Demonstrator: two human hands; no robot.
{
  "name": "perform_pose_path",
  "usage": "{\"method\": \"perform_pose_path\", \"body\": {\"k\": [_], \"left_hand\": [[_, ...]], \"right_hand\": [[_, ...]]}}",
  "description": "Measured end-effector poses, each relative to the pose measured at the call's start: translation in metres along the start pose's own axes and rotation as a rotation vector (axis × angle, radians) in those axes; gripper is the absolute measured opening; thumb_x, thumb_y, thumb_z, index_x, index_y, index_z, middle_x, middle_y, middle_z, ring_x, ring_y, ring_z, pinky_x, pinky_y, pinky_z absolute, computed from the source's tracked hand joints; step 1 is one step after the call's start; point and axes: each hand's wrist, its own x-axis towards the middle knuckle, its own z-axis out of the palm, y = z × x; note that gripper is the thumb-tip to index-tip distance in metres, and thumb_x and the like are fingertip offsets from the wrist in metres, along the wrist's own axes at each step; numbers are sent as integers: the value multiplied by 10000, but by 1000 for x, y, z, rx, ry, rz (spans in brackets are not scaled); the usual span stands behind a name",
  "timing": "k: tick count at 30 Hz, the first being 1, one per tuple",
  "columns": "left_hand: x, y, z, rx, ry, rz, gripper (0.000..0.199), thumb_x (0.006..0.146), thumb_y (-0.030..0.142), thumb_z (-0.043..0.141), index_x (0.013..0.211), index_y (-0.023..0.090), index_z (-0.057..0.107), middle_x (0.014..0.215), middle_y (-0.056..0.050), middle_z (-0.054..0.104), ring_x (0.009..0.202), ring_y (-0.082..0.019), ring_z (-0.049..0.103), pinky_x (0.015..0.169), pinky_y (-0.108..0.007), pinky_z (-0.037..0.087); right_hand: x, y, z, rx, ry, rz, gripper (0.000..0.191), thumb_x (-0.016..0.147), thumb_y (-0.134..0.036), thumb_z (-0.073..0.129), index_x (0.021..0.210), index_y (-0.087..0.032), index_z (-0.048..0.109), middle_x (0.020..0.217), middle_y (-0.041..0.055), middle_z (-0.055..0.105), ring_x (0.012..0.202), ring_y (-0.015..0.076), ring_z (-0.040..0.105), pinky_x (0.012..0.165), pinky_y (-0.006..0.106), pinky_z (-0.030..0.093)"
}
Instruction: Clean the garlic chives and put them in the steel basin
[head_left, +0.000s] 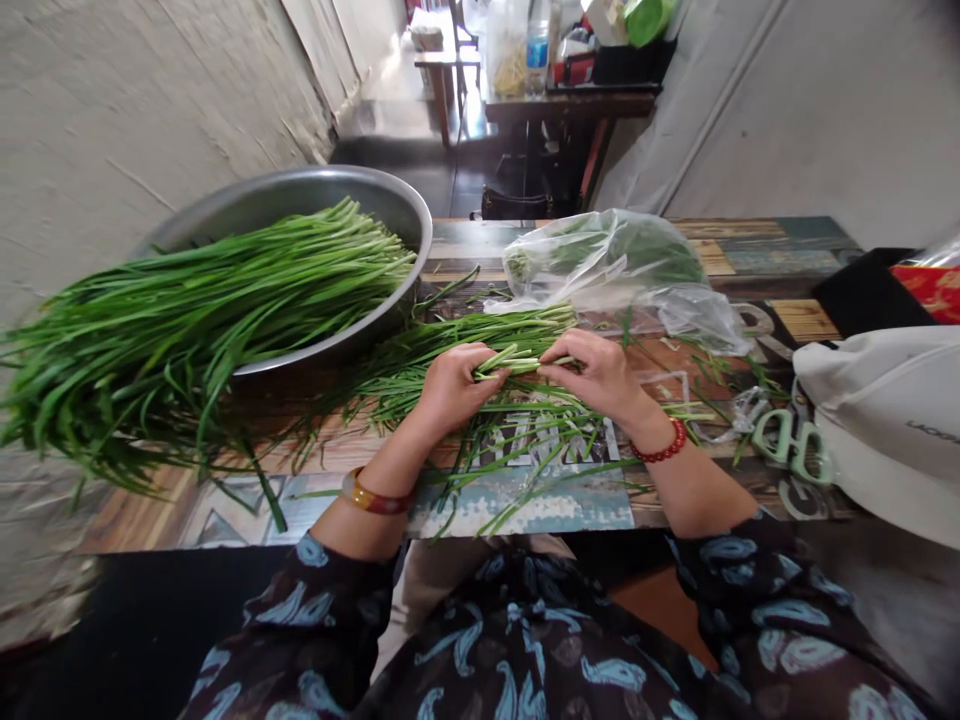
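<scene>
Head view: from centre, metal bowl at ten o'clock, heaped with long green stalks; toward nine, loose stalks across the worktop. Left hand with fingers grasping a small bunch at centre; right hand at three, fingers pinching pale stalk ends. Best to grip lightly, keep ends level, avoid bruising; scissors at four.

A bottle stands on the far table.

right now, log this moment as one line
left hand: holding green stalks; right hand: pinching pale ends; metal bowl: heaped with greens
</scene>
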Motion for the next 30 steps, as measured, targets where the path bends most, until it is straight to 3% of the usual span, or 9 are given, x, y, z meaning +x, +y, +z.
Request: {"method": "perform_pose_path", "body": {"k": [3,7,10,15,19,22,25,30], "left_hand": [[0,-1,1,14,10,34,298,893,241,612,607,163,578,635,11,532,620,-118,462,614,-254,328],[0,-2,4,57,15,85,224,901,249,623,697,167,667,690,-14,597,667,-138,517,639,-259,359],[-1,-1,6,99,14,124,157,894,245,636,779,178,717,731,-31,643,705,-155,546,673,-269,384],[-2,1,3,124,17,93,162,889,240,631,759,181,707,741,-41,648,702,-163,552,671,-280,391],[-2,1,1,115,9,70,182,891,237,623,731,177,687,743,-44,642,702,-163,552,671,-284,388],[-2,1,1,113,10,68,197,899,250,615,727,179,682,745,-42,639,705,-165,549,671,-285,383],[-2,1,1,104,17,69,190,894,243,620,721,182,673,727,-36,630,690,-161,538,661,-280,376],[-1,0,1,63,30,79,244,903,255,609,671,182,625,694,-27,599,653,-148,511,631,-273,363]], "right_hand": [[0,2,6,-2,55,50,145,881,-333,693,798,-215,709,795,45,722,768,191,642,733,332,497],[1,2,10,109,104,329,204,857,-372,677,758,-197,714,730,22,710,640,146,583,612,278,445],[2,7,13,179,127,462,258,849,-425,663,756,-185,685,690,10,674,625,137,567,610,270,432],[2,22,1,295,313,591,412,867,-603,607,794,-199,621,686,8,646,610,131,567,602,262,450],[2,18,-14,290,235,478,459,921,-620,529,767,-201,634,714,23,642,650,139,574,635,273,465],[2,8,-13,141,97,272,304,876,-500,662,934,-204,696,860,44,695,757,169,616,690,297,479],[1,4,-6,14,17,79,204,873,-410,691,905,-210,713,878,61,709,828,198,635,754,329,485],[1,4,4,31,29,83,219,921,-415,627,831,-237,719,846,58,732,823,206,649,778,350,499]]}}
